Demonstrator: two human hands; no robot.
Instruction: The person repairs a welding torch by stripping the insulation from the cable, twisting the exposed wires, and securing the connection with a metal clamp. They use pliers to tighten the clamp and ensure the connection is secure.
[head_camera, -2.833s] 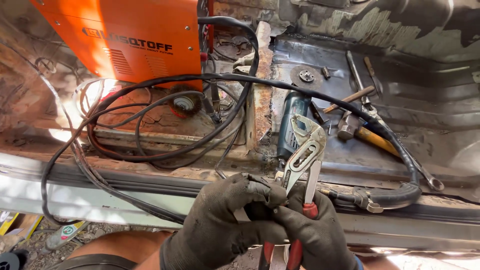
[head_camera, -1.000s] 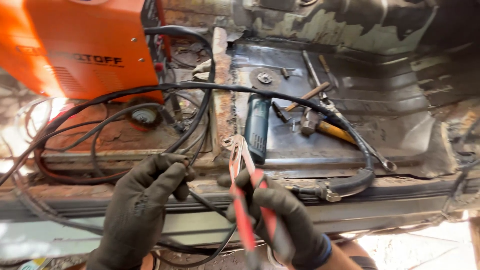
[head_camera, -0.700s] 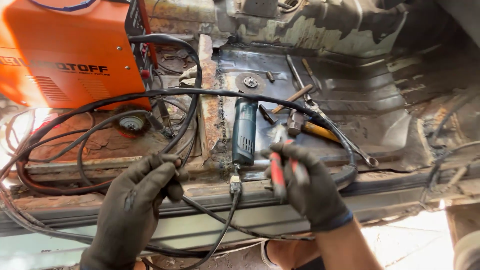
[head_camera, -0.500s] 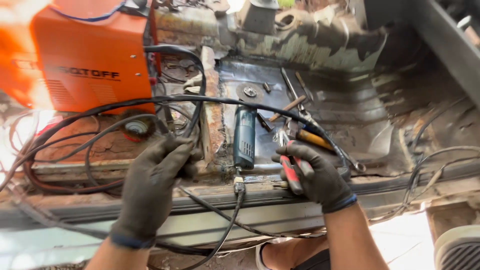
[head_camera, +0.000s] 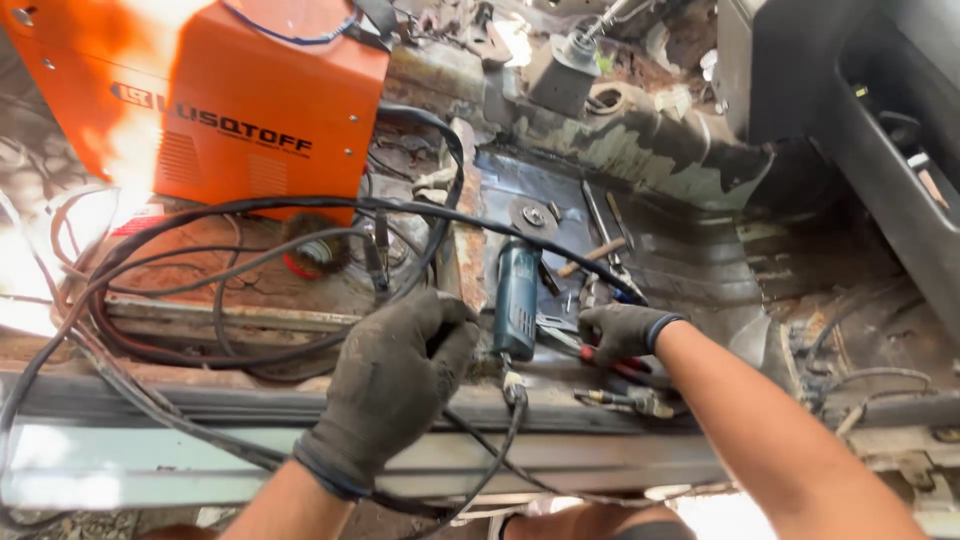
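Closing on a black cable (head_camera: 470, 440) near the sill at six o'clock, the gloved left hand (head_camera: 395, 385) has parted from the right hand (head_camera: 618, 330), which now sets red-handled pliers (head_camera: 610, 358) down beside the blue-green angle grinder (head_camera: 518, 300), before the orange welder (head_camera: 255, 100) at eleven o'clock.

The setting is a vehicle body repair site: work takes place on the stripped floor of a car. The bare metal floor pan (head_camera: 700, 250) is rusted and patched, with seats and carpet removed. An orange welding machine (head_camera: 250, 110) stands on the floor, with black cables (head_camera: 200, 215) coiled beside it. An angle grinder (head_camera: 517, 300), a hammer (head_camera: 590, 258) and a loose grinding disc (head_camera: 532, 215) lie nearby.
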